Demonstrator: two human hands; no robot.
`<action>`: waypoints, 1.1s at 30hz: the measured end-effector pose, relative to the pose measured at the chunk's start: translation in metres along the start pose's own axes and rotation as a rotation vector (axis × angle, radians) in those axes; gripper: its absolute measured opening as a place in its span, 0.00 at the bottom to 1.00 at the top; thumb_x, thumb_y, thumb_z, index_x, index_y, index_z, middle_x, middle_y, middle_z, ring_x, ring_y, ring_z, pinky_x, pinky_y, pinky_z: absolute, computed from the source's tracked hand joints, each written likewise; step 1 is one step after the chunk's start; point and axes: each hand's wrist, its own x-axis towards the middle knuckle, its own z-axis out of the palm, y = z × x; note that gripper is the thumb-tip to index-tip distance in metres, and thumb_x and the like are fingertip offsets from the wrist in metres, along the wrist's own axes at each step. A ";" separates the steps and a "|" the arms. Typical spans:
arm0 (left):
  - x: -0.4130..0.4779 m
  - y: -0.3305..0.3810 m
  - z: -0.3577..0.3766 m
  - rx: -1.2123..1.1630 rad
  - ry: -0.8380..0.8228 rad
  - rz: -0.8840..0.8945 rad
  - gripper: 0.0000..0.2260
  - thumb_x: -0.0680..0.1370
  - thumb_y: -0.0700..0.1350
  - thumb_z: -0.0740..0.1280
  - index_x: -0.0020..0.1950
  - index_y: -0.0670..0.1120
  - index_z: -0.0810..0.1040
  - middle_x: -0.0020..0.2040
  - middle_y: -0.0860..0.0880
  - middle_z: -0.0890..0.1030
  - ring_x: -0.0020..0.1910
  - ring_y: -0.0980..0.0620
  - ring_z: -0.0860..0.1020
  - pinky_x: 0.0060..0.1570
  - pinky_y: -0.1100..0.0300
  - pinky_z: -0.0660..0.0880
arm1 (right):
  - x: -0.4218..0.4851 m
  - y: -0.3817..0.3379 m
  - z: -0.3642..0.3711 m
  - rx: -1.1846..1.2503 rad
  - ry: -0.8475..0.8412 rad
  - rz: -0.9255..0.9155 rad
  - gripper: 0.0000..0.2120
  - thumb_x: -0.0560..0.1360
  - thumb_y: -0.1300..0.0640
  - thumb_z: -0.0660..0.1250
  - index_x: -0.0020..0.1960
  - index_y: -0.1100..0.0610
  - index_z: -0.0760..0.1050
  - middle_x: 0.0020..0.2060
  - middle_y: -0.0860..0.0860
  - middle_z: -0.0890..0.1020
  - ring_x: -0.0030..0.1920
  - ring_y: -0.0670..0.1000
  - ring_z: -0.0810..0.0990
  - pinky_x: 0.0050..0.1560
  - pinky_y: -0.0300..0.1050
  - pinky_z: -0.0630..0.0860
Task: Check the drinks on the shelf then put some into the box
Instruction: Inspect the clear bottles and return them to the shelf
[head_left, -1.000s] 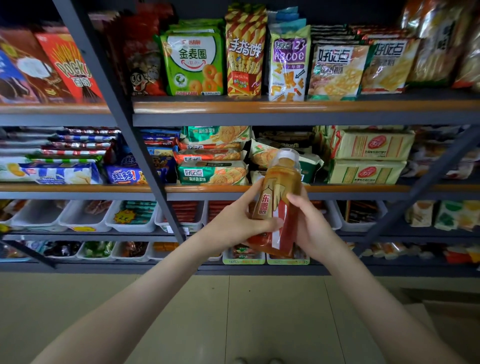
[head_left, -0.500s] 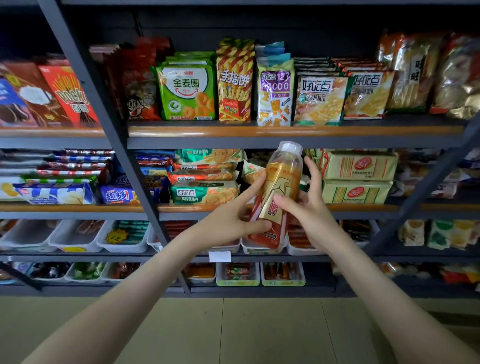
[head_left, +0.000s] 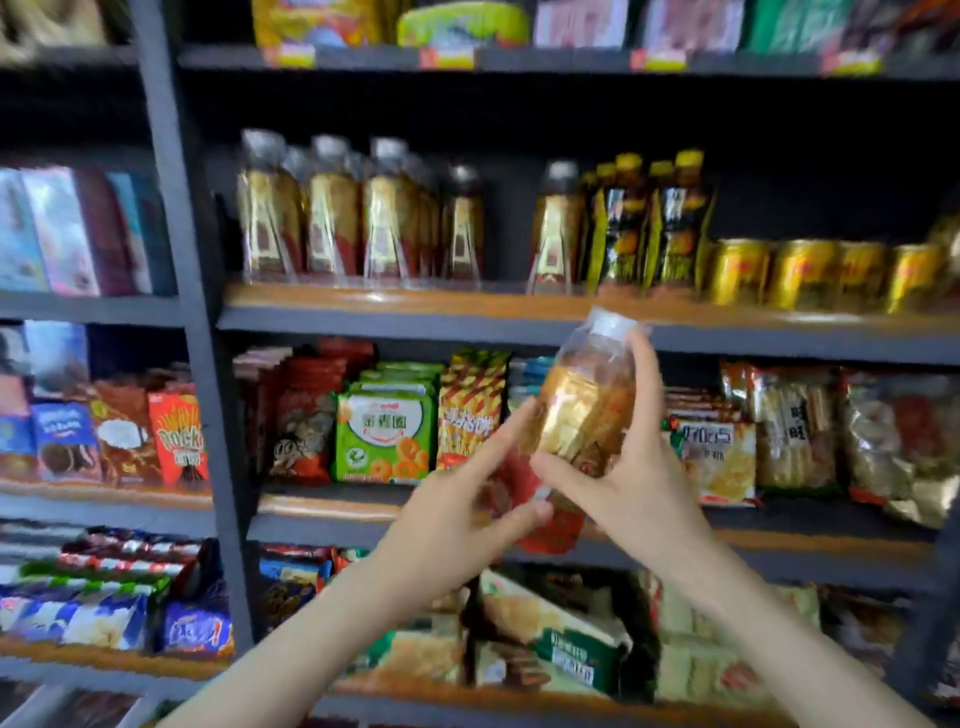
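Checking is underway: left hand (head_left: 457, 525) and right hand (head_left: 634, 483) curl fingers round one bottle (head_left: 582, 410) below the shelf (head_left: 467, 301). No box shows; packing is left.

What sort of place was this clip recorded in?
Most likely a small shop or convenience store. Dark shelves carry rows of bottled drinks, gold cans and snack packets, with price tags along the top shelf's edge. The left hand and right hand hold one bottle.
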 end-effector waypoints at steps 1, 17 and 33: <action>0.013 0.001 -0.013 -0.034 0.019 0.020 0.31 0.73 0.65 0.63 0.71 0.77 0.50 0.52 0.57 0.80 0.52 0.54 0.80 0.56 0.58 0.74 | 0.016 -0.008 -0.005 0.029 0.029 -0.062 0.54 0.67 0.49 0.76 0.70 0.26 0.36 0.74 0.41 0.60 0.67 0.44 0.73 0.60 0.36 0.73; 0.157 -0.084 -0.167 0.728 0.425 0.376 0.22 0.79 0.50 0.57 0.73 0.49 0.70 0.70 0.41 0.71 0.65 0.42 0.72 0.61 0.52 0.70 | 0.215 0.007 0.007 -0.275 0.320 -0.323 0.57 0.70 0.57 0.76 0.67 0.27 0.30 0.75 0.44 0.48 0.70 0.38 0.52 0.69 0.39 0.56; 0.226 -0.136 -0.181 0.790 0.481 0.458 0.25 0.78 0.52 0.60 0.75 0.48 0.67 0.74 0.41 0.66 0.73 0.41 0.64 0.71 0.44 0.61 | 0.290 0.035 0.007 -0.696 -0.064 0.148 0.57 0.71 0.46 0.74 0.72 0.35 0.26 0.78 0.56 0.51 0.75 0.59 0.60 0.71 0.54 0.62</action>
